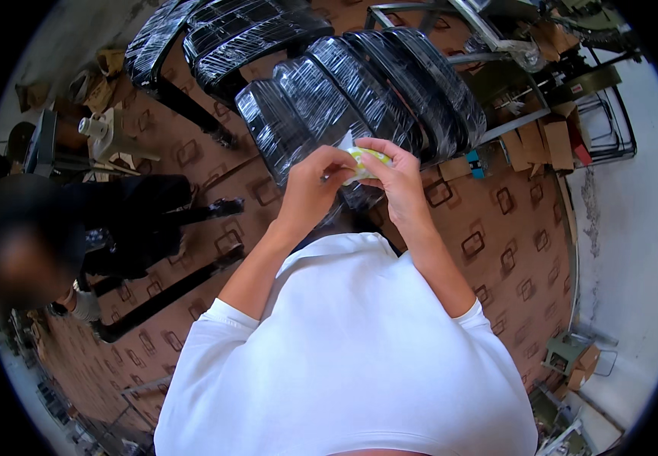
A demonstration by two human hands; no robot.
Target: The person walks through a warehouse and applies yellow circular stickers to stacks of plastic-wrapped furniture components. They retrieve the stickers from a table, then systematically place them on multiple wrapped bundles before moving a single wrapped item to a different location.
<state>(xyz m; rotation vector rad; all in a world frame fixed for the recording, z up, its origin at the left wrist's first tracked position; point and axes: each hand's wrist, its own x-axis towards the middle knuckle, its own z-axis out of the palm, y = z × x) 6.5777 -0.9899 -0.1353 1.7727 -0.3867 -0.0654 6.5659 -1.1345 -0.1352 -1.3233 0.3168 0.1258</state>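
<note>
In front of my chest, both hands are raised over the black plastic-wrapped stack. My right hand (pixel 399 176) grips a small yellow-green and white packet or roll (pixel 371 159); its exact kind I cannot make out. My left hand (pixel 316 176) is closed, its thumb and fingertips pinched at the left edge of the same thing. A white flap sticks up between the two hands. Just beyond them lie several black curved pieces (pixel 321 99) side by side, wrapped in shiny clear film. My fingers partly cover the small thing.
More film-wrapped black pieces (pixel 256 38) stand at the back left. To the left, a person in dark clothes (pixel 127 220) sits beside black bars. Cardboard boxes (pixel 538 144) and a metal frame (pixel 496 45) stand at right, near a white wall (pixel 625 213). Patterned brown flooring (pixel 488 228) lies below.
</note>
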